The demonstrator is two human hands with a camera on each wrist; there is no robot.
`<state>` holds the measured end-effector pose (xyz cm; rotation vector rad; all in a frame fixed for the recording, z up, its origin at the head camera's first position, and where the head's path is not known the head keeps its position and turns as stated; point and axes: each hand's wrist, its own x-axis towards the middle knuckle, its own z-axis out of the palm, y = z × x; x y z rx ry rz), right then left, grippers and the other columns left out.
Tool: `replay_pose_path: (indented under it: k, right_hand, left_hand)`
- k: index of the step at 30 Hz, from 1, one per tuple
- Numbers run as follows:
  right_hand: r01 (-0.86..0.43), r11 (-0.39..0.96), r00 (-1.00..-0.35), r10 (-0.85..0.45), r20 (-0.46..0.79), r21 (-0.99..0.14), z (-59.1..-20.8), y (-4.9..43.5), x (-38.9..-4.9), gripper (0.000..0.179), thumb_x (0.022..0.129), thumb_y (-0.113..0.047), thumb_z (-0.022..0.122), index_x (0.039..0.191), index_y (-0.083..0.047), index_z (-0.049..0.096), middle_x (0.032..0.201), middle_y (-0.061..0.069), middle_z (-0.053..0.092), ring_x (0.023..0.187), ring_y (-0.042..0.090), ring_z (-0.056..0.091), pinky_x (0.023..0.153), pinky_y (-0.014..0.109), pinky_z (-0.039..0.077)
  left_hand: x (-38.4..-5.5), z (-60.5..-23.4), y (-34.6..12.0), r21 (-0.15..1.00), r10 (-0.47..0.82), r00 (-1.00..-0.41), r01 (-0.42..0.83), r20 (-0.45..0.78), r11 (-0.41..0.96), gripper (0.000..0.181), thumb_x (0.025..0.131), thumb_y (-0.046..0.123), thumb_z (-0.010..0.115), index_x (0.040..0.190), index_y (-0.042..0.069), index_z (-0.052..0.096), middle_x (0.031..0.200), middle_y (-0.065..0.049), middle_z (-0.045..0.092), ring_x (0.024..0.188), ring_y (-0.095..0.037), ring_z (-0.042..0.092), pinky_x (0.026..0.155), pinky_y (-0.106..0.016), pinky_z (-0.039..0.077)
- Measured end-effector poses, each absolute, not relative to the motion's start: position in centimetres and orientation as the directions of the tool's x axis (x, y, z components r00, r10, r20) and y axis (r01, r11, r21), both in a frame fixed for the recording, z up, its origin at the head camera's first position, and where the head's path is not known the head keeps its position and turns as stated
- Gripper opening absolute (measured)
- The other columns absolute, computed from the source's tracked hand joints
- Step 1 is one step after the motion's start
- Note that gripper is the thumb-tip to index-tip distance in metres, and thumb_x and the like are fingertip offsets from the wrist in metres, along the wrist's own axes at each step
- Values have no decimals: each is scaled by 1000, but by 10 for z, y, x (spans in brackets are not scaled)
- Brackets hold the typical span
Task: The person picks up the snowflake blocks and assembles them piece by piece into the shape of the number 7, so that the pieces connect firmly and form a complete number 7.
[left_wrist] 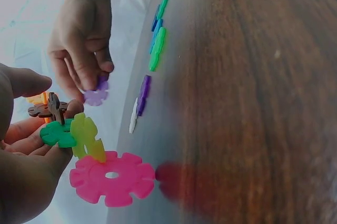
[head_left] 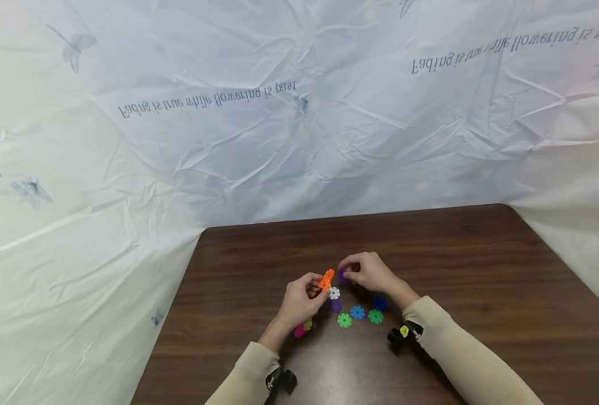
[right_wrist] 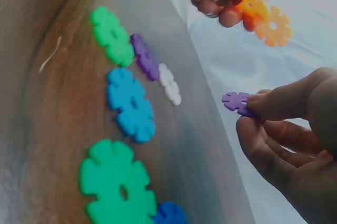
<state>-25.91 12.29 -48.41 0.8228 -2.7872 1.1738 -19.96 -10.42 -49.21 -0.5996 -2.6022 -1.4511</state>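
Note:
My left hand [head_left: 299, 299] grips a chain of slotted, flower-shaped plastic discs. In the left wrist view the chain runs from a pink disc [left_wrist: 113, 192] through a yellow one [left_wrist: 86, 137] and a green one [left_wrist: 57, 133] to a brown one [left_wrist: 48, 109] at the fingers. Two orange discs [right_wrist: 274, 26] form its far end, towards the right hand. Between thumb and fingertips, my right hand [head_left: 372, 273] pinches a single purple disc [right_wrist: 235, 101]. That disc is apart from the orange end, a short gap to its right.
Loose discs lie on the brown wooden table [head_left: 259, 247] near the hands: white [head_left: 334, 293], purple [head_left: 335, 306], light green [head_left: 344, 320], light blue [head_left: 357, 313], green [head_left: 376, 316] and dark blue [head_left: 380, 302]. Pale printed sheeting [head_left: 259, 152] hangs behind the table's far edge.

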Motion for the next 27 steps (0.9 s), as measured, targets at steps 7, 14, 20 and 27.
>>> replay_pose_path:
  k: [7, 14, 20, 27]
  right_hand:
    - [-394, 517, -902, -375, 213, -760, -479, 125, -256, 10, 87, -12, 72, 96, -16, 74, 75, -5, 66, 59, 11, 63, 53, 27, 53]
    - [-382, 469, -902, -376, 212, -796, -470, 124, -255, 10, 89, -13, 70, 99, -14, 74, 76, -1, 67, 65, 25, 67, 54, 29, 54]
    - [-369, 439, -902, -381, 202, -819, -461, 122, -255, 13, 91, -13, 68, 103, -12, 73, 79, 1, 69, 68, 29, 69, 59, 36, 57]
    - [-382, 411, -895, -386, 222, -827, -454, 123, -255, 13, 91, -13, 69, 103, -11, 73, 79, 3, 70, 69, 33, 69, 57, 29, 55]
  left_hand:
    - [-197, -494, -103, 799, 287, -920, 378, 268, 467, 26, 86, 17, 73, 109, 6, 66, 91, -4, 70, 76, -8, 62, 69, -20, 54]
    - [-197, -495, -103, 801, 292, -921, 373, 258, 468, 26, 87, 18, 73, 108, 5, 66, 89, -5, 70, 73, -6, 62, 67, -19, 53]
    - [-200, -495, -104, 798, 284, -919, 382, 274, 466, 25, 86, 17, 74, 106, 6, 66, 88, -4, 70, 73, -6, 61, 67, -19, 53]
    - [-202, -495, -103, 793, 288, -918, 385, 274, 472, 25, 86, 17, 74, 107, 7, 66, 89, -4, 70, 74, -7, 62, 67, -19, 53]
